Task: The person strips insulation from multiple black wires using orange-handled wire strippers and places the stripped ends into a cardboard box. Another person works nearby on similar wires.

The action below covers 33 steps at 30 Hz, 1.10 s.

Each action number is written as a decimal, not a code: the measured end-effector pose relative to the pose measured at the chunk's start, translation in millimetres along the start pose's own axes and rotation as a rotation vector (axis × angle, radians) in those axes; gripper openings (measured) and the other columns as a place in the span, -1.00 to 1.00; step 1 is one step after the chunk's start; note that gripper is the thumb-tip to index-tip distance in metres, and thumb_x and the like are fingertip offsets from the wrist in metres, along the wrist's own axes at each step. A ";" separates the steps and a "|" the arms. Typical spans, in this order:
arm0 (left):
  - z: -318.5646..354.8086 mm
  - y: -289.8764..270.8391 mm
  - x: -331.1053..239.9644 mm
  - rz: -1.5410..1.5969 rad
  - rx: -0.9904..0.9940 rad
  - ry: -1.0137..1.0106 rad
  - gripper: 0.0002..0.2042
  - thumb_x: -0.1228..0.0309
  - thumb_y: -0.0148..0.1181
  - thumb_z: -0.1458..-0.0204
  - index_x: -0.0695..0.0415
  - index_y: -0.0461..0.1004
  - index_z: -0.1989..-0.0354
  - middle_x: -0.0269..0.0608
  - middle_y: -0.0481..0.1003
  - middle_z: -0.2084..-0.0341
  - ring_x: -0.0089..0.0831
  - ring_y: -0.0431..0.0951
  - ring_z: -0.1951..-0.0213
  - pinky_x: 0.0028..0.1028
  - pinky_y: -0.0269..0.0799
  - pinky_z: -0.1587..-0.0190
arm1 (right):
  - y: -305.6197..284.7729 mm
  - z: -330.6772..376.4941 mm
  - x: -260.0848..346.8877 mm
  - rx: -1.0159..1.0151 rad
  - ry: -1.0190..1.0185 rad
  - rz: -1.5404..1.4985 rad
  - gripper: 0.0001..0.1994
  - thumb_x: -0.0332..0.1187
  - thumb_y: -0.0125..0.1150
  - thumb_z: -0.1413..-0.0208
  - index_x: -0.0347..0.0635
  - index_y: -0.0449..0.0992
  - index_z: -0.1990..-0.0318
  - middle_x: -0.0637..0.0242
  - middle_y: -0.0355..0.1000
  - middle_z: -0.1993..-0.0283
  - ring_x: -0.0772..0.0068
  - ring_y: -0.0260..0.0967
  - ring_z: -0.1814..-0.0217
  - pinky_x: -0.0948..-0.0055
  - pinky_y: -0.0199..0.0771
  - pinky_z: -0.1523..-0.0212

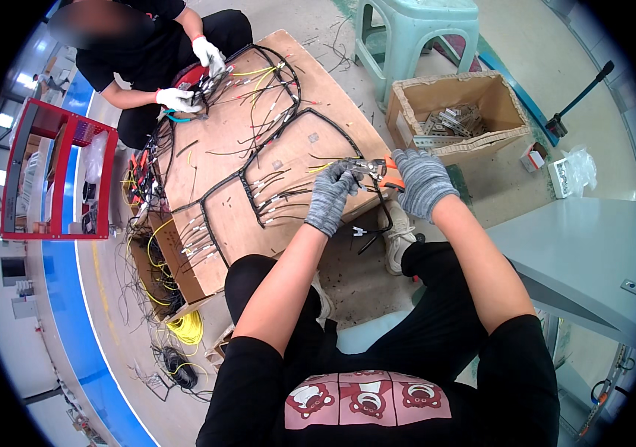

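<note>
In gloved grey, my right hand is closed around the orange handles of a wire stripper, whose metal jaws point left. My left hand, gloved too, has its fingers pinched together beside those jaws. Thin black and yellow wires lead to its fingertips, and it seems to grip one of them; the exact wire end is hidden. Both hands are over the right edge of a wooden board. A black-taped wire harness lies branched across the board, with many loose, white-labelled ends.
Across the board a co-worker's white-gloved hands handle wires and teal-handled pliers. A cardboard box of metal parts stands at right, by a pale green stool. A red shelf is left; a grey table is near right.
</note>
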<state>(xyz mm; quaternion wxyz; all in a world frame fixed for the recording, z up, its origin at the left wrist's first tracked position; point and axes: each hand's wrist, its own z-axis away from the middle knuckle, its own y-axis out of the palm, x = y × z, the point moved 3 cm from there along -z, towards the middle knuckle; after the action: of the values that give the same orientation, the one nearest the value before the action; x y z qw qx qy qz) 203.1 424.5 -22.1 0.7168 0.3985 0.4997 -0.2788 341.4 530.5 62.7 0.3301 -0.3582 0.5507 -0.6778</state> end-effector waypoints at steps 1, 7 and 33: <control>1.0 3.2 -4.0 -0.018 -0.003 -0.006 -0.85 0.59 -0.06 -0.05 0.27 0.45 0.26 -0.29 0.46 0.53 -0.65 0.32 0.60 -0.66 0.27 0.53 | -0.1 0.0 -0.2 0.005 0.004 -0.002 -0.45 -0.25 0.24 0.22 -0.19 0.28 0.00 0.12 0.36 0.14 0.17 0.30 0.06 0.23 0.28 0.02; -0.1 1.9 -1.4 -0.033 -0.003 -0.004 -0.84 0.61 -0.08 -0.04 0.27 0.45 0.26 -0.29 0.47 0.53 -0.66 0.31 0.61 -0.67 0.27 0.54 | 3.3 -0.4 -2.3 -0.031 -0.018 -0.007 -0.48 -0.25 0.23 0.21 -0.20 0.30 0.02 0.11 0.37 0.16 0.16 0.31 0.08 0.25 0.30 0.04; -2.0 -4.6 10.3 0.016 -0.059 -0.022 -0.86 0.45 0.01 -0.08 0.19 0.44 0.24 -0.37 0.42 0.55 -0.67 0.31 0.57 -0.67 0.27 0.49 | 42.3 -6.6 -25.2 0.308 0.265 -1.994 -0.78 -0.42 0.12 0.07 -0.19 0.33 0.24 0.31 0.35 0.47 0.43 0.37 0.51 0.38 0.46 0.48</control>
<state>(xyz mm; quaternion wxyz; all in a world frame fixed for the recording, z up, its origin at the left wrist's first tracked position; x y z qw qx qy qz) 202.0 423.8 -33.5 0.7360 0.3780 0.4965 -0.2625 351.3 547.7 17.2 -0.4063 -0.5298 -0.0598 -0.7420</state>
